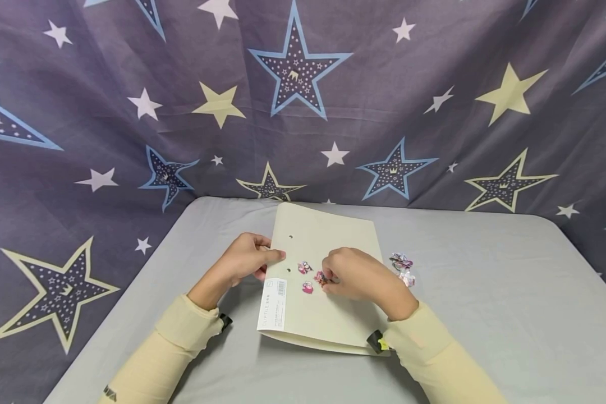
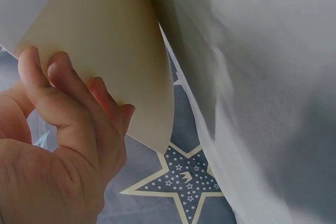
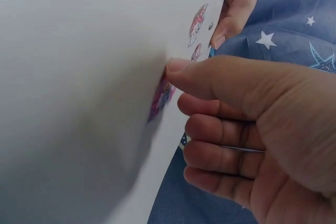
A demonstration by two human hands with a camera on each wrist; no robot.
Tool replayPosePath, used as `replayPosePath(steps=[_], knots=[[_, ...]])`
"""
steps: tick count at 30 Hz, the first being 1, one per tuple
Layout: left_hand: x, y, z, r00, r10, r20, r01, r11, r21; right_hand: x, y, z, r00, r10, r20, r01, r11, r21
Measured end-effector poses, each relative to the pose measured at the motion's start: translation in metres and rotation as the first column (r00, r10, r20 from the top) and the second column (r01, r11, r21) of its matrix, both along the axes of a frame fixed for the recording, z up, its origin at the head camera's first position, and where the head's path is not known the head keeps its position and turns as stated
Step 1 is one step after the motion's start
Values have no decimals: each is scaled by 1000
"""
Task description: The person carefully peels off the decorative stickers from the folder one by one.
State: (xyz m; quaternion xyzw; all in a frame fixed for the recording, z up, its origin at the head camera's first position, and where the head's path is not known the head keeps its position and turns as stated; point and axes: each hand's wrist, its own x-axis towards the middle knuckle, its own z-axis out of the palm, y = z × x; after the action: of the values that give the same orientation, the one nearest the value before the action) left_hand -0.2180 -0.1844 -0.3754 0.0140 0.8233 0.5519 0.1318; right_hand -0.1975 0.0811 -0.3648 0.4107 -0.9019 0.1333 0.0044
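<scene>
A cream folder (image 1: 333, 320) stands tilted over the table. My left hand (image 1: 249, 257) grips its left edge, thumb on the front and fingers behind; in the left wrist view those fingers (image 2: 79, 108) lie against the folder's back. My right hand (image 1: 358, 275) is at the folder's front. Its thumb and index finger are on a colourful sticker (image 1: 321, 278), and in the right wrist view the thumb tip covers the upper end of that sticker (image 3: 163, 98). Two more small pink stickers, an upper one (image 1: 304, 267) and a lower one (image 1: 308, 287), sit beside it on the cover.
Right of the folder, a small pile of shiny stickers (image 1: 403, 268) lies on the grey-covered table (image 1: 485, 314). A white label (image 1: 272, 303) is on the folder's lower left, below two small holes. Behind hangs a star-patterned curtain (image 1: 363, 129).
</scene>
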Motion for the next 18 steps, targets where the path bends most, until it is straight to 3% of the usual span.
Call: replayPosePath(steps=[18], knots=[[0,1,-1,1000,1,-10,-2,1000,-9,5,-8,-5,995,23,-101,-22,1000,6]])
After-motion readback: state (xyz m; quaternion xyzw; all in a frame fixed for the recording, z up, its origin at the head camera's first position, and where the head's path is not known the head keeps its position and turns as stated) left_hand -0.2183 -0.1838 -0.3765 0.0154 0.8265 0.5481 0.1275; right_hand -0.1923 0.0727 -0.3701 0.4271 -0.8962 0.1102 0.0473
